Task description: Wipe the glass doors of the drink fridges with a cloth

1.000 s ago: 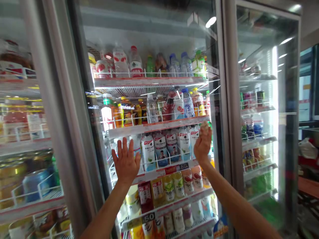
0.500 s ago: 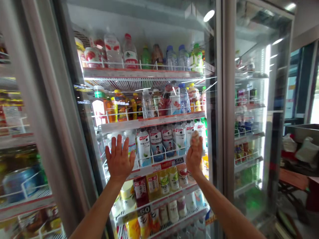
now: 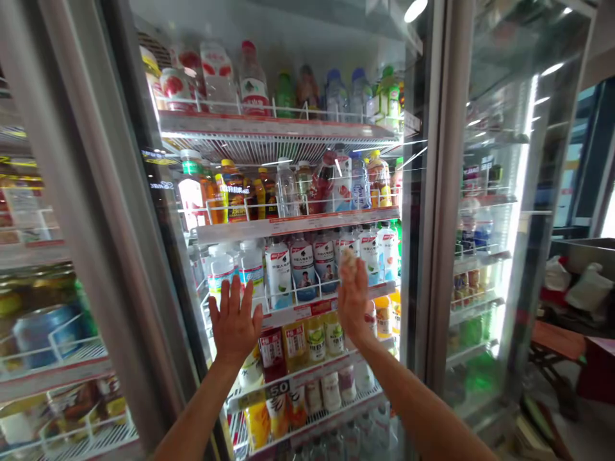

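Observation:
In the head view, my left hand (image 3: 235, 323) lies flat with fingers spread against the glass door (image 3: 288, 25) of a drinks fridge. My right hand (image 3: 354, 301) is farther right, pressing a small crumpled whitish cloth (image 3: 349, 266) to the same glass. Only part of the cloth shows above my fingers. Behind the glass, white-labelled bottles (image 3: 278, 272) stand in a row at the height of my hands. Bottles with yellow and green fruit labels (image 3: 317, 339) stand on the shelf below.
A metal door frame (image 3: 129, 211) rises on the left, another fridge section beyond it. On the right, a metal upright (image 3: 439, 192) separates a neighbouring glass-fronted fridge (image 3: 485, 256). Farther right are a white plastic bag (image 3: 590, 288) and a reddish-brown board (image 3: 557, 339).
My right hand has moved left across the glass with the cloth, closer to my left hand. My left hand stays spread on the door. The view has shifted slightly.

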